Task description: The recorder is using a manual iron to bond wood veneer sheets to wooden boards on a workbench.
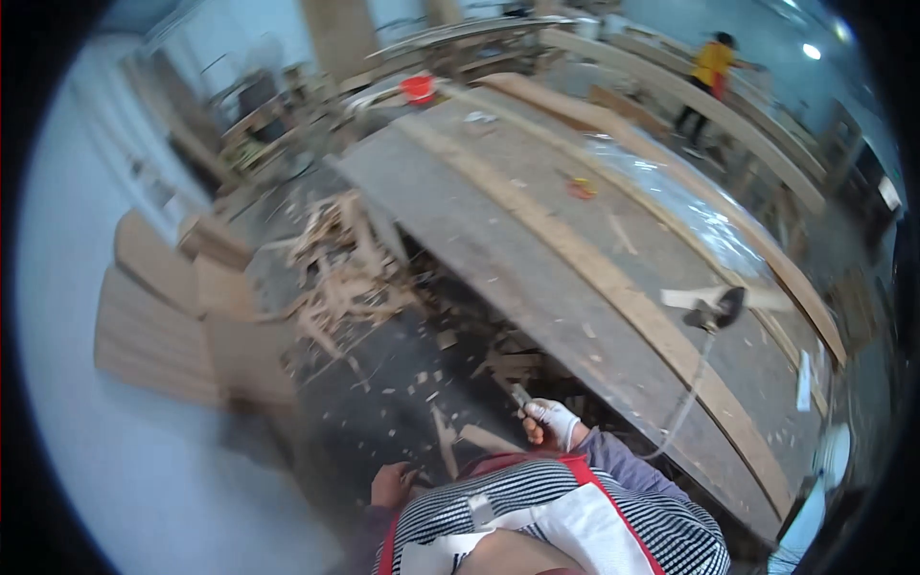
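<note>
My right hand [550,422], in a white glove with bare fingertips, is closed around a small grey tool [520,395] near the bench's edge. The tool's exact kind is too small and blurred to tell. Low in front of my body is my left hand [390,485], bare. Its fingers are partly hidden and blurred, so its grip does not show. Beside my right hand runs the long grey workbench [460,225], with a long wooden strip [575,249] lying along it. On the bench rests a hand-held power tool with a dark round disc [730,307], a hose trailing from it.
Wood offcuts [350,259] lie heaped on the floor at left, with scraps scattered nearer. Curved wooden panels [158,331] lean by the white wall. Clear plastic film [680,206] covers part of a long board. A red bucket [417,89] and a person in yellow [712,67] are farther off.
</note>
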### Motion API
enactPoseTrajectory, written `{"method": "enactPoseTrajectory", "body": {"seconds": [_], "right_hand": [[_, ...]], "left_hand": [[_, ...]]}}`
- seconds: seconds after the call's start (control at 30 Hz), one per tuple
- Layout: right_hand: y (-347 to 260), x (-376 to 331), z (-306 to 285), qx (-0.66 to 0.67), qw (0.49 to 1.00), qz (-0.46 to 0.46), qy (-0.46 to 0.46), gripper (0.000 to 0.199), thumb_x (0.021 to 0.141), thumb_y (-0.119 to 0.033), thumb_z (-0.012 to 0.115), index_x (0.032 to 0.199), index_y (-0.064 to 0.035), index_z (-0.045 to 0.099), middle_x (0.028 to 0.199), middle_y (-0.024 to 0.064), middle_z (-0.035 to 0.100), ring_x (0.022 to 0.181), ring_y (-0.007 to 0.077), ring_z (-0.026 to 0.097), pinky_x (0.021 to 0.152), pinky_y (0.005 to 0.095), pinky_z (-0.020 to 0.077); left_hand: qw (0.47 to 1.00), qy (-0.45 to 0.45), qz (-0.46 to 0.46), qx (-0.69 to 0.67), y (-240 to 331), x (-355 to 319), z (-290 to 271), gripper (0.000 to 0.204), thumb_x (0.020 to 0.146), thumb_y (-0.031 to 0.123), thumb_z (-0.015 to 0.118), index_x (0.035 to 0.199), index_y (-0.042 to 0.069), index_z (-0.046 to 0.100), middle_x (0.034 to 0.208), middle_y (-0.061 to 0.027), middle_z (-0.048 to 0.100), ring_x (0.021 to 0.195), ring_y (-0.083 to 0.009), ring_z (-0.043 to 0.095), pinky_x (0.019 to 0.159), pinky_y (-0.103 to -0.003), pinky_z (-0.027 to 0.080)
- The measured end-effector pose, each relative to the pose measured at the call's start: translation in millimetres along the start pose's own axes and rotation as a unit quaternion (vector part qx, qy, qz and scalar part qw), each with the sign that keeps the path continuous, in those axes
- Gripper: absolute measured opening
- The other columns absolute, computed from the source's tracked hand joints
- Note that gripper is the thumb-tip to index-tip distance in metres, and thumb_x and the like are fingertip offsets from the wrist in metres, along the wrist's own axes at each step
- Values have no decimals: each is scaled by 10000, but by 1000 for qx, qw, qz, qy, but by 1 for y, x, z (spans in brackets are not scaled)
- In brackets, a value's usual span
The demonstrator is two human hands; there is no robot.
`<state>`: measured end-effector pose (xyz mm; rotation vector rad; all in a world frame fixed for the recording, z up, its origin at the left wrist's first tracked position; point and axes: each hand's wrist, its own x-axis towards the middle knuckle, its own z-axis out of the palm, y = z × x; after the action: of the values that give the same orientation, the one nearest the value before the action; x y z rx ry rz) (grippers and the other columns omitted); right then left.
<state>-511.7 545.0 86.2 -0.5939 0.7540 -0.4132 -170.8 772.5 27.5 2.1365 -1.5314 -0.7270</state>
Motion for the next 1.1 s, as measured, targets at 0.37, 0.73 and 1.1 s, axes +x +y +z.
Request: {"method": "enactPoseTrajectory", "body": {"seconds": [0.37,0.73,1.1], "right_hand": [[-48,209,96,-35,995,77,-55,344,974,-354,558,978,-10,571,587,5,461,439,95,393,419,252,342],[-170,508,198,-225,973,23,-37,324,968,-339,542,951,-25,622,604,-5,472,425,96,405,391,250,331],[-166,824,447,-329,915,130,-192,256,933,-264,524,984,-45,645,683,33,591,526,129,575,466,285,472]], "left_hand": [[1000,-1,-2,0,-61,138,-110,271,864,209,669,1061,23,668,952,-195,684,860,-334,678,751,-380,536],[949,-64,-306,-35,-309,240,-174,475,835,440,646,1071,29,689,925,-196,701,903,-332,682,808,-414,528],[931,56,-356,-53,-447,560,-311,386,853,382,612,972,25,696,875,-188,692,841,-321,665,759,-421,512]]}}
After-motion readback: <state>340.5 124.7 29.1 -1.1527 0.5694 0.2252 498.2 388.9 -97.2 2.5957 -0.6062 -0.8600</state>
